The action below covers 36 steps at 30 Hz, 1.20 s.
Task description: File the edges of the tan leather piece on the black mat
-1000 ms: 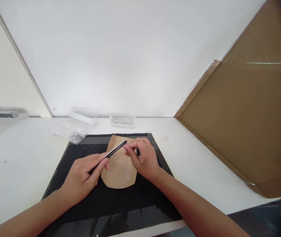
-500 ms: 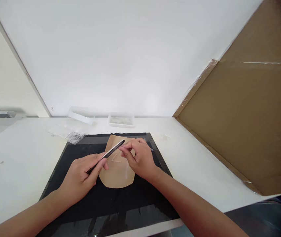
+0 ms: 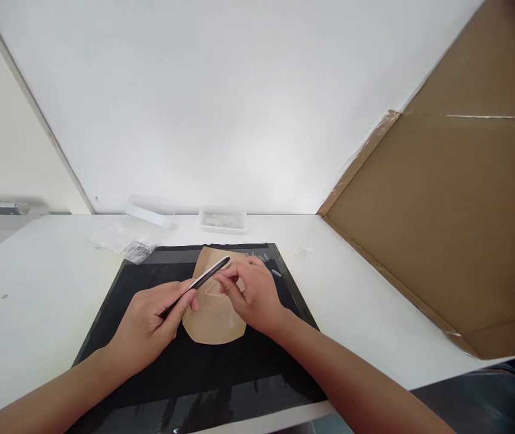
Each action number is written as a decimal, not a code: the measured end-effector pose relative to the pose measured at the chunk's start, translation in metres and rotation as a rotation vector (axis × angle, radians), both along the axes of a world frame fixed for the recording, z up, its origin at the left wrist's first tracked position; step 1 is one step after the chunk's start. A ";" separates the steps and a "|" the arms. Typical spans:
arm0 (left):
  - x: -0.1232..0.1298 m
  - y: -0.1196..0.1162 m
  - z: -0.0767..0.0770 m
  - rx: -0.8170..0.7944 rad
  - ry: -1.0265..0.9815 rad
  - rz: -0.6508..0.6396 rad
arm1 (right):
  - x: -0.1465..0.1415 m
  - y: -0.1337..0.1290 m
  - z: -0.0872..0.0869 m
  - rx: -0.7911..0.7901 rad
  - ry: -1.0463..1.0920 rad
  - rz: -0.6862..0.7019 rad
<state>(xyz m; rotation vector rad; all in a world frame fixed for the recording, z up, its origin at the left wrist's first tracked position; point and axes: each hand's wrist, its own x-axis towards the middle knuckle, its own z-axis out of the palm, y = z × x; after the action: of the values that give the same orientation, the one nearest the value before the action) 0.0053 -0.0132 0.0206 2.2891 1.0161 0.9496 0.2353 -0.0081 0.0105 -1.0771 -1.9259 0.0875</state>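
My left hand is closed around a slim black strip with a pale upper edge, which slants up to the right. Close to the strip's upper part, my right hand is pinched; whatever its fingertips hold is too small to make out. Beneath both hands lies a tan sheet with a thin pale V-shaped mark, partly covered by my fingers. The sheet rests on a black mat. Small clear pieces lie on the mat just beyond my right hand.
A clear shallow box holding small items stands at the back. Left of it are another clear plastic piece and a crumpled clear bag. A cardboard panel borders the white table on the right.
My right hand has shifted slightly left and down along the strip, uncovering more small clear pieces behind it. My left hand and the strip have hardly moved.
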 end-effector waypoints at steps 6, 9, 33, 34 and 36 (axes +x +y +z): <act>0.001 0.000 0.002 0.022 -0.004 -0.005 | 0.000 -0.001 0.000 0.008 -0.017 -0.008; 0.001 -0.001 0.003 0.012 -0.005 0.002 | 0.007 0.003 0.004 -0.034 0.037 -0.068; 0.001 0.001 0.001 0.076 0.008 -0.011 | 0.008 0.002 0.005 -0.057 -0.014 -0.055; 0.001 0.002 0.001 0.076 0.006 -0.009 | 0.011 0.004 0.006 -0.068 0.004 -0.088; 0.000 0.002 0.001 0.077 0.001 -0.009 | 0.015 0.007 0.007 -0.070 0.047 -0.122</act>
<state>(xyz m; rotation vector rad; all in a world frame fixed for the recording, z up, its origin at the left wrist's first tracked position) 0.0057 -0.0111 0.0213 2.3553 0.9849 1.0002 0.2501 -0.0016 0.0173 -1.2262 -1.8229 0.1124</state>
